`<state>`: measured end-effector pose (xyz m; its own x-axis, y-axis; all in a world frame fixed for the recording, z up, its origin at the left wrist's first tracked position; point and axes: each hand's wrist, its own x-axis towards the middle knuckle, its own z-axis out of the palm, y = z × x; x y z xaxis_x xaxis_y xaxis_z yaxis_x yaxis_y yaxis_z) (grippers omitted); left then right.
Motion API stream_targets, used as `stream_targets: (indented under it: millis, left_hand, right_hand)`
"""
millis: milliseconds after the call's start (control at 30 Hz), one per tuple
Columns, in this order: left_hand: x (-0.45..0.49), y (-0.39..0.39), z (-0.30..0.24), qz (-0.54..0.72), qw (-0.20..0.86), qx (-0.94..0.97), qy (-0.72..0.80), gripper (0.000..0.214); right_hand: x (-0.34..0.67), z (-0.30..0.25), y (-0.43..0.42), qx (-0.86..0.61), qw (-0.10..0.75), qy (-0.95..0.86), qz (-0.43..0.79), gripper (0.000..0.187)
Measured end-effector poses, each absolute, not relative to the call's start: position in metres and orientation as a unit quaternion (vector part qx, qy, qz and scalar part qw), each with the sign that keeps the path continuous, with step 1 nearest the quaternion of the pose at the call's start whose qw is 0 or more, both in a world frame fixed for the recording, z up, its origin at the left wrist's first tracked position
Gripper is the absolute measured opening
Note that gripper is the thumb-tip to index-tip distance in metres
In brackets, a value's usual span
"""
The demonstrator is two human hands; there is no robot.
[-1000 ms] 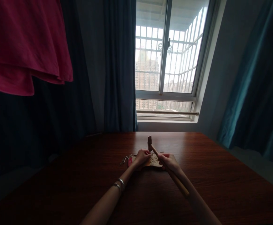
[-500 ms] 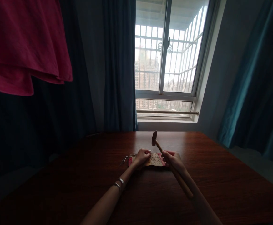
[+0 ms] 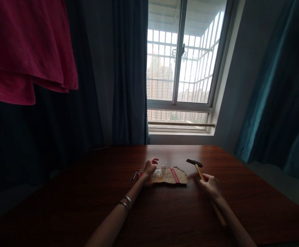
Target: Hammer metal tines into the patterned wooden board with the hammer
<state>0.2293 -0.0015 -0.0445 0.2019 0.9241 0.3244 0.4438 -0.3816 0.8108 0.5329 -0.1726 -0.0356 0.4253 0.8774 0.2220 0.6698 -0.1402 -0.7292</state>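
My right hand (image 3: 211, 187) is closed around the wooden handle of a hammer (image 3: 199, 171), held to the right of a flat patterned piece. That dotted beige piece (image 3: 168, 175) has pink bands and an uneven right edge, and lies on the table. Several thin metal nails (image 3: 163, 168) stand upright on it. Over its left part hovers my left hand (image 3: 150, 167), fingers loosely bent and apart, with nothing visible in them. A shiny clear patch (image 3: 157, 172) shows beside the left hand. Thin metal rods (image 3: 133, 176) sit at the piece's left end.
The reddish-brown wooden table (image 3: 175, 212) spreads beneath both arms. Behind it is a barred window (image 3: 177, 68), with dark blue curtains (image 3: 130, 75) on the left and another curtain at the right. A pink cloth (image 3: 31, 51) hangs at the upper left.
My right hand has carried the hammer right and slightly down, away from the patterned piece. My left hand has drawn back left from the upright nails and its fingers have loosened.
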Motion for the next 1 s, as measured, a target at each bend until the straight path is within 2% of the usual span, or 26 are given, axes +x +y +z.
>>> stream_targets:
  millis: [100, 233, 767, 900, 1000]
  left_hand:
    - [0.228, 0.003, -0.054, 0.402, 0.303, 0.719, 0.479, 0.037]
    - [0.227, -0.001, -0.059, 0.406, 0.294, 0.717, 0.484, 0.032]
    - [0.211, -0.007, -0.030, 0.450, 0.297, 0.695, 0.475, 0.028]
    - [0.173, -0.001, -0.010, 0.370, 0.278, 0.717, 0.522, 0.025]
    - [0.130, 0.004, 0.003, 0.301, 0.222, 0.742, 0.556, 0.023]
  right_hand:
    - [0.545, -0.045, -0.175, -0.774, 0.323, -0.540, 0.070, 0.039]
    - [0.549, -0.056, -0.173, -0.780, 0.276, -0.560, 0.049, 0.037]
    - [0.542, -0.066, -0.175, -0.767, 0.226, -0.600, 0.008, 0.024]
    - [0.542, -0.068, -0.176, -0.769, 0.206, -0.606, -0.003, 0.025]
    - [0.542, -0.070, -0.177, -0.766, 0.191, -0.614, -0.010, 0.026]
